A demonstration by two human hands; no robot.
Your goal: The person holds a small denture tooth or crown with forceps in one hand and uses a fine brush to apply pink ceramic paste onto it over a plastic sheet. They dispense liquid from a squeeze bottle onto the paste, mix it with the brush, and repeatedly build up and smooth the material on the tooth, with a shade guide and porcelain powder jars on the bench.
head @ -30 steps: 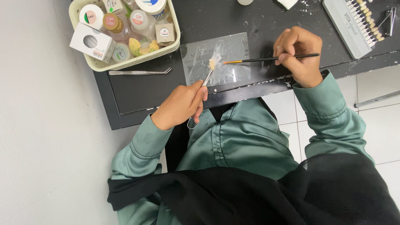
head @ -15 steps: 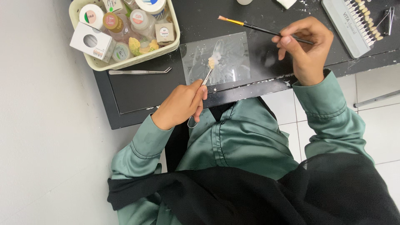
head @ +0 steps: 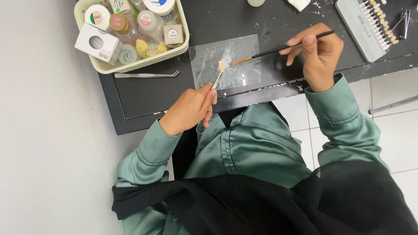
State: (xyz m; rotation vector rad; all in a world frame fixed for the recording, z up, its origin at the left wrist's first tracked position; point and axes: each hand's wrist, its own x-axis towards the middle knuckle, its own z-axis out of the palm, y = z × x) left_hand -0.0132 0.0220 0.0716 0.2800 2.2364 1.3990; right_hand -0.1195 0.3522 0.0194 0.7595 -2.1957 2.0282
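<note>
Left hand [head: 191,109] pinches a metal clamp [head: 216,81], parking its small tooth piece [head: 221,66] over the glass slab [head: 226,61]. Right hand [head: 320,54] grips the thin brush [head: 283,47] pen-style, tip just beside the piece. Tweezers [head: 146,75] lie idle near the basket [head: 180,48].

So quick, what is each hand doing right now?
Left hand: closed on a metal clamp tool that holds a small pale piece over the glass slab.
Right hand: closed on a thin brush, tip at the piece.
</note>
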